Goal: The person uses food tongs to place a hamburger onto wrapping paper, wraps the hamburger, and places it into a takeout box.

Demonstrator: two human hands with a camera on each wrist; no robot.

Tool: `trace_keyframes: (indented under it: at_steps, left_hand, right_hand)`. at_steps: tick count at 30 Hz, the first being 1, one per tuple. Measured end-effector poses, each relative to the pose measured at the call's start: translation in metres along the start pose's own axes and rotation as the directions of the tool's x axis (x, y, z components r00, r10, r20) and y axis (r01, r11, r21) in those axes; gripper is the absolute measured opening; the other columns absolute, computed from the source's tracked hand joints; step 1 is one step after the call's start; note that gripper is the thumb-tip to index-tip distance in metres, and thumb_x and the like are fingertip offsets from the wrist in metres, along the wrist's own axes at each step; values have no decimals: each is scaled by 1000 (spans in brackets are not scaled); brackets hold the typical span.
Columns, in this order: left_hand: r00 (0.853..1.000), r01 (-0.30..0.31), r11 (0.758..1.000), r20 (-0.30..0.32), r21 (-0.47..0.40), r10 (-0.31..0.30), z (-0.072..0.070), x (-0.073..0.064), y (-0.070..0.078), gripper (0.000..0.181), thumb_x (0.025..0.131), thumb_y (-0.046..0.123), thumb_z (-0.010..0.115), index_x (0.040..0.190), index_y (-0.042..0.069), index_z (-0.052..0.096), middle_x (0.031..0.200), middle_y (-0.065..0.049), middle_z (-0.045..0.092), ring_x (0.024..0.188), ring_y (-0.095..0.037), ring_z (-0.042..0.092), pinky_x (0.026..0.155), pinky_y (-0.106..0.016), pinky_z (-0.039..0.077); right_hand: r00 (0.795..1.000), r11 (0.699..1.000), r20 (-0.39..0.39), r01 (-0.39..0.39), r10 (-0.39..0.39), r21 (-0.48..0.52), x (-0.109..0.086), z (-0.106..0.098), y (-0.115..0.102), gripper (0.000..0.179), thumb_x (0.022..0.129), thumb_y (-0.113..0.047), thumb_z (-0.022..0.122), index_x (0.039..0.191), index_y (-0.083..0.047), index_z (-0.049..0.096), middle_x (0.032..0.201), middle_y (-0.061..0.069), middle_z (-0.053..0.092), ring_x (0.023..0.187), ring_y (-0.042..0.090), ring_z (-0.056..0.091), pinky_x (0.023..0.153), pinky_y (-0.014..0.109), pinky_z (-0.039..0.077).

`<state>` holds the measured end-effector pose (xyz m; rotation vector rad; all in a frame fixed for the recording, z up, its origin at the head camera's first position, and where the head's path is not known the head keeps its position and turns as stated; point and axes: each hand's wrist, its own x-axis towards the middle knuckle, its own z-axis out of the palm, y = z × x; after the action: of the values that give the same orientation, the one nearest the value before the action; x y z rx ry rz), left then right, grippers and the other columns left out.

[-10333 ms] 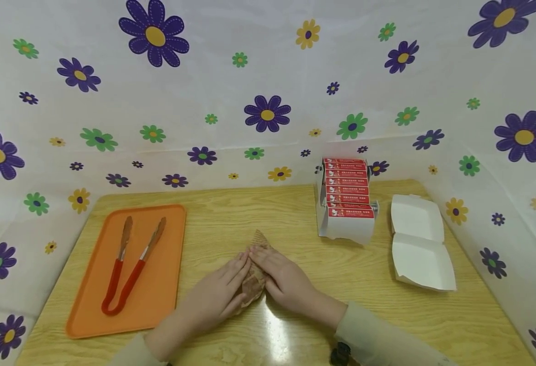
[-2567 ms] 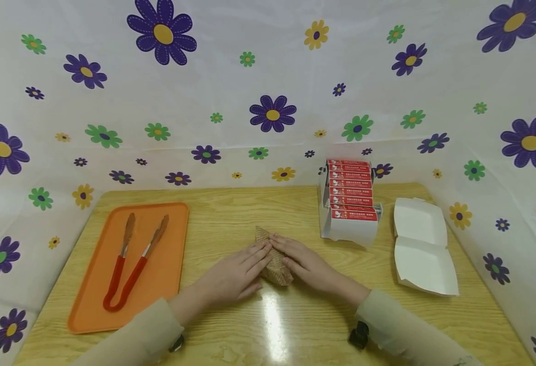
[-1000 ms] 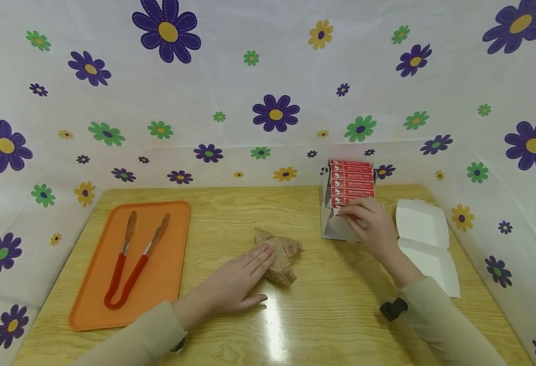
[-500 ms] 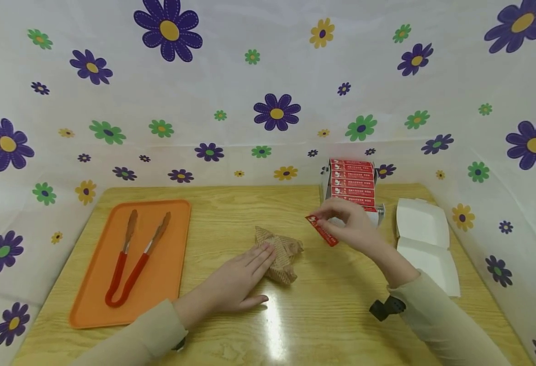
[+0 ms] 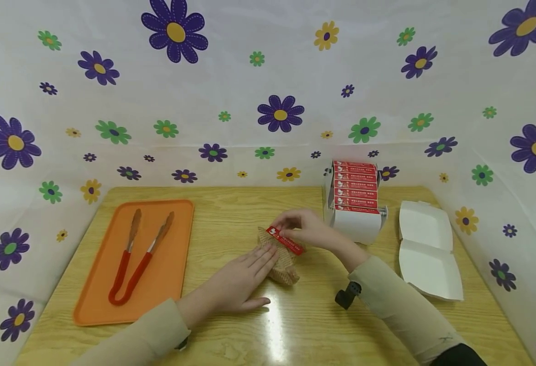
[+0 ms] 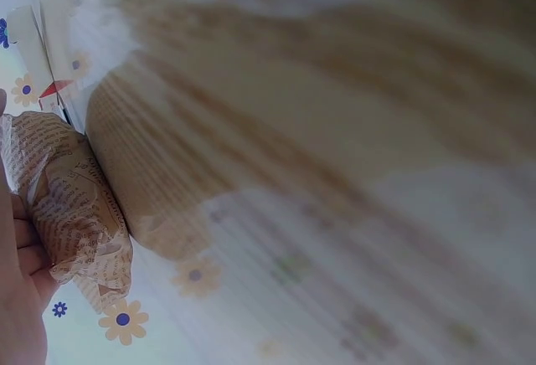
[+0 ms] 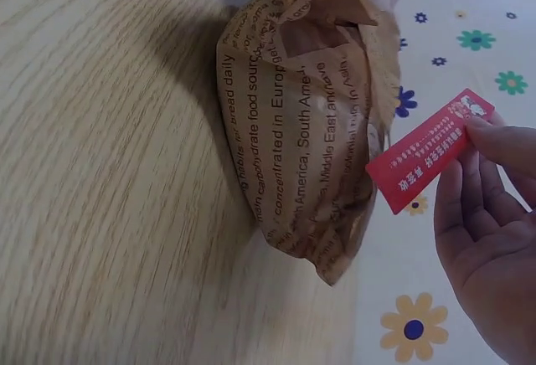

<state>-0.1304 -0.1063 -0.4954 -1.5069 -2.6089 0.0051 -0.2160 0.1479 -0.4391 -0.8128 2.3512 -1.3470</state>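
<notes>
A crumpled brown paper-wrapped bundle (image 5: 286,275), printed with lines of text, sits in the middle of the table. My left hand (image 5: 240,282) rests on its left side, fingers straight and thumb out. Between thumb and fingers my right hand (image 5: 311,231) pinches a red sticker (image 5: 291,245) with white print. In the head view the sticker overlaps the bundle's upper right. The right wrist view shows the sticker (image 7: 427,154) tilted beside the folded top of the bundle (image 7: 289,131). In the left wrist view, the left fingers lie against the wrapped bundle (image 6: 71,202).
At the back right stands a white sticker dispenser (image 5: 356,224) with rows of red stickers. An unfolded white takeout box (image 5: 432,269) lies to its right. On the left, an orange tray (image 5: 96,300) bears red-handled tongs (image 5: 121,277). A flowered cloth (image 5: 231,86) rises behind the table.
My right hand has left the bundle, pulled a red sticker from the dispenser and carried it left over the bundle. My left hand has stayed on the bundle.
</notes>
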Motion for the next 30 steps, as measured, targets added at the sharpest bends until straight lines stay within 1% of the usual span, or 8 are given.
trace_keyframes:
  at_steps: [4,9,15,20,23,25,28,30]
  left_hand:
    - [1000,1,1000,9,6,-1,0,0,0,95,104,65,51,166,-3,27,174,-21,26,163,-34,28,134,-42,28]
    - [1000,2,1000,16,13,-3,0,0,1,95,104,65,49,166,-3,26,175,-21,24,163,-34,27,134,-42,27]
    - [1000,-9,999,16,33,8,-1,0,1,93,105,65,48,165,-3,29,174,-21,26,163,-33,28,135,-42,28]
    - [1000,-12,999,16,39,11,-2,1,1,93,105,64,49,165,-4,29,174,-22,27,163,-34,28,134,-42,28]
    - [1000,-10,999,15,46,9,-1,1,1,93,105,64,49,165,-4,29,174,-22,26,163,-34,28,134,-42,28]
    - [1000,-9,999,13,54,8,-1,0,2,94,105,65,49,165,-5,29,173,-23,27,163,-34,29,134,-42,29]
    - [1000,-3,997,13,74,2,-1,0,3,95,104,67,49,164,-5,31,173,-24,28,162,-35,30,134,-41,30]
    - [1000,5,996,16,90,-6,-2,0,5,97,103,69,48,164,-5,32,172,-24,29,162,-35,31,133,-41,32]
  right_hand:
    - [999,1000,33,-14,15,-15,10,5,4,22,98,3,69,119,-1,77,112,15,78,98,15,72,86,23,59]
    - [999,998,48,-3,6,-57,17,12,8,22,97,6,67,115,-1,78,112,15,78,98,16,72,89,24,60]
    - [999,991,23,29,-26,-132,20,21,12,22,95,7,70,113,-2,78,110,14,78,98,18,72,90,24,61]
    - [997,980,-2,75,-77,-184,18,26,16,22,93,5,74,113,-3,80,107,11,78,98,19,71,92,30,62]
    - [992,955,-9,117,-124,-272,17,28,15,21,93,-2,79,114,-5,81,109,10,77,104,23,70,96,38,62]
    - [990,922,-19,125,-142,-367,15,29,13,26,94,-9,81,119,-7,81,113,9,76,108,25,69,98,42,61]
    - [990,866,-76,66,-119,-496,11,32,8,33,96,-17,80,128,-8,77,120,9,74,114,27,69,104,45,60]
    - [985,832,-139,7,-100,-554,5,35,2,35,98,-20,78,131,-8,75,122,9,74,117,28,69,106,46,59]
